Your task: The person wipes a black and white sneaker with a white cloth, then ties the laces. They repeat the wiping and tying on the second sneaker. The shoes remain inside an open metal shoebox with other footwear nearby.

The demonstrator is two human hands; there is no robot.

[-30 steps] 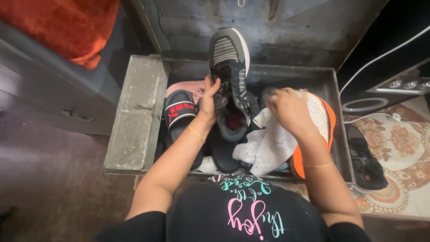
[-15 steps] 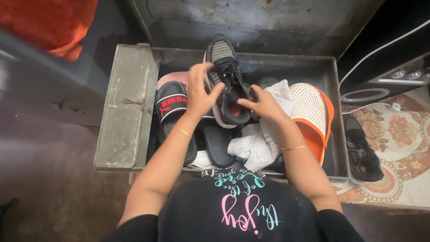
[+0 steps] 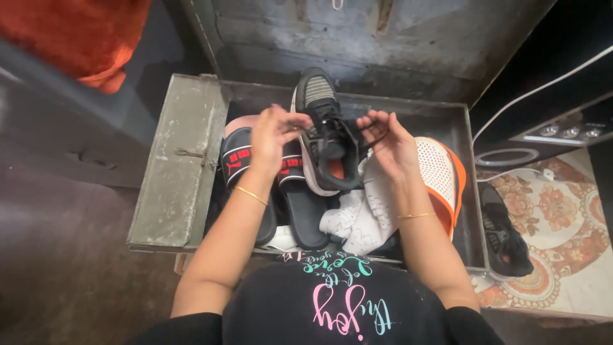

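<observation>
While a black slide sandal [image 3: 246, 167] lies at the left of the grey metal trunk [image 3: 175, 169], the left hand [image 3: 271, 134] and right hand [image 3: 391, 142] each pinch a lace of the black sneaker [image 3: 322, 124] standing mid-trunk. White-and-orange shoe [image 3: 444, 176] lies right; another black sneaker [image 3: 504, 233] rests outside on the patterned mat [image 3: 568, 223].

slide sandals [image 3: 255, 191]: partly under left forearm | white cloth [image 3: 361, 214]: lower edge hidden | orange fabric [image 3: 76, 38]: cut off top-left

Black sneaker [image 3: 322, 137] with grey-striped toe, orange-and-white perforated clog [image 3: 445, 179], black slides [image 3: 246, 172] with red bands
</observation>
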